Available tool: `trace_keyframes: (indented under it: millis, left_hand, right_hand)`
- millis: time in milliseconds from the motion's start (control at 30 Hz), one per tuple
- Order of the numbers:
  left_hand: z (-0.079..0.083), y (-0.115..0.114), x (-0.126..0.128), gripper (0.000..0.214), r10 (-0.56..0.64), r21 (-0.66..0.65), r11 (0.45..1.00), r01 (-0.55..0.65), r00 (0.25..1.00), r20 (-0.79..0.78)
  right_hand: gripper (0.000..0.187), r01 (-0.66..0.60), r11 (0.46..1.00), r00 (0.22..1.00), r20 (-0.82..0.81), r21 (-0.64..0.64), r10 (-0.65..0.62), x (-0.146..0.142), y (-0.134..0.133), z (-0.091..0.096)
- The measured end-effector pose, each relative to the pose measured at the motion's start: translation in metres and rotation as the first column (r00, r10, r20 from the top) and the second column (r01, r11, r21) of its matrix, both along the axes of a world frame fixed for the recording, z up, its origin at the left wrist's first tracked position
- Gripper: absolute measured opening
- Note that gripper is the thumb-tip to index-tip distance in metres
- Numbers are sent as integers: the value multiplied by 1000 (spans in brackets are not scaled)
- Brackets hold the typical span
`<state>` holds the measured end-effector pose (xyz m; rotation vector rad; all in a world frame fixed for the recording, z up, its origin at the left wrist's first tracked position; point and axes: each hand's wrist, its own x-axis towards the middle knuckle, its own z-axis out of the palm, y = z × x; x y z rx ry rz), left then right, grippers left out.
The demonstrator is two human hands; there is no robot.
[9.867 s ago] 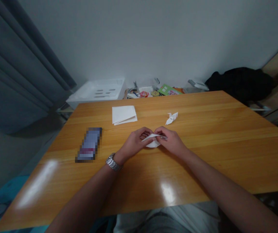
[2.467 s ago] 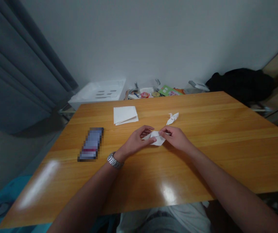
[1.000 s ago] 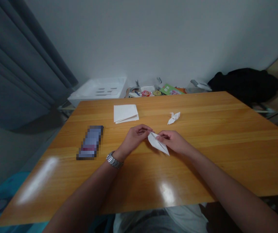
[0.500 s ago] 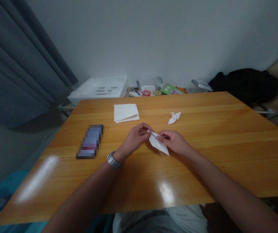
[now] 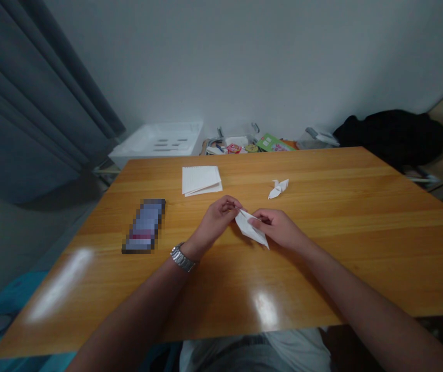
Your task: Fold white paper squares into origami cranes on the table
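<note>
A folded white paper piece (image 5: 251, 229), narrow and pointed, lies between my hands just above the tabletop. My left hand (image 5: 217, 223) pinches its far tip between fingers and thumb. My right hand (image 5: 273, 227) grips its right side, with the fingers hiding part of the fold. A silver wristwatch (image 5: 182, 258) sits on my left wrist. A small white origami crane (image 5: 279, 189) rests on the wooden table (image 5: 330, 206) beyond my right hand, not touching it.
A stack of white paper sheets (image 5: 201, 181) lies on the table at the far left-centre, and a pixelated phone (image 5: 143, 226) lies left of my left hand. Beyond the far edge are a white tray (image 5: 155, 144), assorted small items (image 5: 240, 145) and a black cloth (image 5: 392, 137).
Since the oldest frames, the paper has gone from a loose, wider shape to a narrow pointed fold. Over the last second, my hands and the paper have barely moved.
</note>
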<state>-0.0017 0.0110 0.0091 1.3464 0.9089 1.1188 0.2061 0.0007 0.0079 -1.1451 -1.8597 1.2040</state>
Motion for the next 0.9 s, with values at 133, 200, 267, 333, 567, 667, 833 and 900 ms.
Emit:
trace_keyframes:
  millis: [133,200,267,333,567,667,833,900]
  left_hand:
    - [3,-2,1,12,-12,0,1000,12,1000,9]
    - [4,-2,1,15,-10,27,1000,10,1000,-7]
    - [4,-2,2,23,2,38,999,-1,1000,-10]
    - [3,-2,3,29,13,13,1000,-13,1000,4]
    - [3,-2,2,26,40,-47,998,-38,999,32]
    - [4,-2,3,25,51,-44,998,-50,998,35]
    - [3,-2,3,26,57,-40,998,-56,998,27]
    - [3,-2,3,26,55,-44,998,-54,998,23]
  right_hand:
    - [32,29,999,999,-25,-15,-29,0,0,0]
    - [32,37,999,999,-35,-19,-38,0,0,1]
    - [32,40,999,998,-38,-18,-41,0,0,1]
    - [31,38,999,999,-36,-13,-38,0,0,0]
    - [29,14,1000,999,-47,-13,-14,-1,0,1]
    - [29,12,1000,999,-49,-16,-13,-1,-1,1]
    - [29,15,1000,999,-46,-21,-16,0,-1,0]
    - [29,23,999,999,-46,-26,-24,0,-1,1]
